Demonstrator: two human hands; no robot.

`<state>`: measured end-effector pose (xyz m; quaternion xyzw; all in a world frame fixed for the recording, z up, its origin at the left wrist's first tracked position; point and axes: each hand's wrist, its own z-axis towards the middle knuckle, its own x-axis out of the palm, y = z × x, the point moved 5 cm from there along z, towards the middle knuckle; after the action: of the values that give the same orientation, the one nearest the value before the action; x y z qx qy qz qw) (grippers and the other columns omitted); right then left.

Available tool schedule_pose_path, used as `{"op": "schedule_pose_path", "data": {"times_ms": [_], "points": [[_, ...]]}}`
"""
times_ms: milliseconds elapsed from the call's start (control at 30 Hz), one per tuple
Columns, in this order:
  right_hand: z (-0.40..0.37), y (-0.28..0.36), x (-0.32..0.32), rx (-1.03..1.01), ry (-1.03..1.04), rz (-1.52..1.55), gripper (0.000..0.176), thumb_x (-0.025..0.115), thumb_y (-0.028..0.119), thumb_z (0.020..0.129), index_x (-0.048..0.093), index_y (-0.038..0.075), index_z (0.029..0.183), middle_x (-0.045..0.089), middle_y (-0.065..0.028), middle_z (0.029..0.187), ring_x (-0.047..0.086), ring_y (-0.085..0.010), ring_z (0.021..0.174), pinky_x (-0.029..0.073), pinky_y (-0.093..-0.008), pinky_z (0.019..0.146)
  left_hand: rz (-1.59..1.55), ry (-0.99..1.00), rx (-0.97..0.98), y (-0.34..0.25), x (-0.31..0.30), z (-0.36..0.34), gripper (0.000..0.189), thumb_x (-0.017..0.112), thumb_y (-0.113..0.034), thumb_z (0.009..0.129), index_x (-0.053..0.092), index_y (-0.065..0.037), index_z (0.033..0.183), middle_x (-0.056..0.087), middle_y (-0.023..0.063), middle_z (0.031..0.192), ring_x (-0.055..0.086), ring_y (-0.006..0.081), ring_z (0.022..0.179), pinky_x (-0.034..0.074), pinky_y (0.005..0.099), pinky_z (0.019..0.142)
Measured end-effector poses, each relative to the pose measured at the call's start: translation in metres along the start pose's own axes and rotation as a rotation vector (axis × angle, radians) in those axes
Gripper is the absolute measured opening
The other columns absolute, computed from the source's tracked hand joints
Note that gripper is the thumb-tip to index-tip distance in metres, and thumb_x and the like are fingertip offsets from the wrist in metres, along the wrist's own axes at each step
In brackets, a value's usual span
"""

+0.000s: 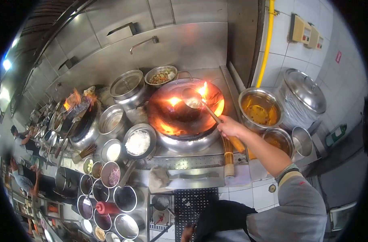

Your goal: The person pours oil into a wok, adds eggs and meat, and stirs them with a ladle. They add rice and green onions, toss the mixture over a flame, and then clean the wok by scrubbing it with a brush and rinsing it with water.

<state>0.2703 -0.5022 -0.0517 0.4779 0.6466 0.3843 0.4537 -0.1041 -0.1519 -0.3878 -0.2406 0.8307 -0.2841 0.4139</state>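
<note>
My right hand (230, 126) is closed round the wooden handle of a metal ladle (208, 111). The ladle's round bowl hangs over the large wok (164, 109) on the burner. Orange flames (203, 89) show at the wok's far side, and its inner wall glows orange in several places. At the bottom edge a small patch of skin, perhaps my left hand (187, 233), shows beside the dark apron; its fingers cannot be made out.
Right of the wok stand an oil pot (259, 111) and a lidded steel pot (303, 94). Behind it sits a bowl of chopped food (161, 76). Left are a pan of white food (138, 142), several ingredient tins (125, 199) and another flaming wok (81, 125). People work at far left.
</note>
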Motion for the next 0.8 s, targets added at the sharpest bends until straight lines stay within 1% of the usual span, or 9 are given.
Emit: {"op": "schedule_pose_path", "data": {"times_ms": [33,133,200,400,467,533,600,667,800], "points": [[0.006,-0.005,0.002,0.014,0.036,-0.009,0.025,0.049,0.004,0.079,0.047,0.005,0.103,0.043,-0.0014,0.063,0.043,-0.0104,0.042,0.038,-0.0283,0.034,-0.219,0.097,-0.275,0.000,-0.001,0.016,0.046,0.053,-0.040,0.089,0.062,0.002,0.106,0.062,0.0209,0.110,0.059,0.0286,0.103,0.045,0.0375,0.086],[-0.002,0.001,0.006,0.099,0.096,0.118,0.032,0.049,0.004,0.078,0.047,0.004,0.109,0.042,-0.0018,0.063,0.043,-0.0104,0.041,0.037,-0.0281,0.034,-0.396,0.069,-0.429,-0.059,-0.036,0.036,0.045,0.053,-0.041,0.089,0.062,0.000,0.107,0.061,0.0219,0.112,0.057,0.0322,0.105,0.044,0.0395,0.086],[0.000,-0.009,0.002,0.079,0.138,0.246,0.036,0.052,0.004,0.079,0.046,0.003,0.115,0.044,-0.0017,0.066,0.043,-0.0096,0.043,0.036,-0.0275,0.034,-0.425,-0.177,-0.274,-0.026,-0.013,0.059,0.044,0.055,-0.041,0.088,0.064,-0.001,0.105,0.063,0.0209,0.108,0.059,0.0302,0.103,0.045,0.0401,0.084],[-0.052,0.007,-0.052,0.034,0.015,0.735,0.047,0.053,0.007,0.084,0.040,0.001,0.130,0.047,0.0011,0.072,0.041,-0.0049,0.046,0.034,-0.0223,0.033,-0.312,0.078,-0.193,-0.061,-0.023,0.073,0.041,0.052,-0.037,0.091,0.060,-0.003,0.113,0.063,0.0202,0.106,0.060,0.0299,0.103,0.046,0.0384,0.088],[-0.079,0.008,-0.081,-0.012,0.083,0.889,0.047,0.050,0.009,0.086,0.039,0.000,0.131,0.046,0.0023,0.072,0.038,-0.0024,0.044,0.033,-0.0190,0.032,0.071,0.058,0.192,-0.042,-0.004,0.088,0.036,0.051,-0.031,0.091,0.058,-0.004,0.115,0.063,0.0198,0.103,0.061,0.0315,0.098,0.048,0.0393,0.086],[-0.115,0.005,-0.110,-0.078,0.054,0.896,0.045,0.052,0.011,0.084,0.044,0.008,0.128,0.048,0.0047,0.070,0.035,0.0007,0.041,0.025,-0.0160,0.029,0.135,-0.014,0.296,-0.037,0.001,0.103,0.034,0.052,-0.028,0.090,0.059,-0.005,0.114,0.064,0.0195,0.101,0.062,0.0320,0.095,0.049,0.0404,0.084],[-0.153,0.004,-0.137,-0.102,-0.169,0.770,0.049,0.049,0.010,0.086,0.038,0.001,0.133,0.046,0.0029,0.072,0.036,-0.0015,0.042,0.032,-0.0181,0.030,0.209,-0.086,0.415,-0.065,-0.010,0.117,0.032,0.054,-0.026,0.088,0.060,-0.007,0.113,0.064,0.0192,0.099,0.062,0.0325,0.092,0.051,0.0415,0.082],[-0.188,0.013,-0.146,-0.003,-0.396,0.506,0.049,0.048,0.011,0.084,0.040,0.001,0.131,0.048,0.0016,0.074,0.036,-0.0034,0.041,0.030,-0.0194,0.028,-0.894,-0.023,-0.363,-0.080,-0.009,0.143,0.033,0.057,-0.019,0.082,0.060,-0.007,0.112,0.064,0.0197,0.098,0.063,0.0348,0.087,0.051,0.0450,0.077],[-0.234,-0.010,-0.168,0.131,-0.577,0.076,0.050,0.047,0.008,0.082,0.040,0.001,0.131,0.050,-0.0007,0.075,0.040,-0.0068,0.043,0.032,-0.0214,0.032,-0.438,-0.061,-0.221,-0.100,0.000,0.230,0.032,0.058,-0.019,0.080,0.061,-0.007,0.110,0.064,0.0199,0.097,0.063,0.0350,0.086,0.051,0.0452,0.076]]}}
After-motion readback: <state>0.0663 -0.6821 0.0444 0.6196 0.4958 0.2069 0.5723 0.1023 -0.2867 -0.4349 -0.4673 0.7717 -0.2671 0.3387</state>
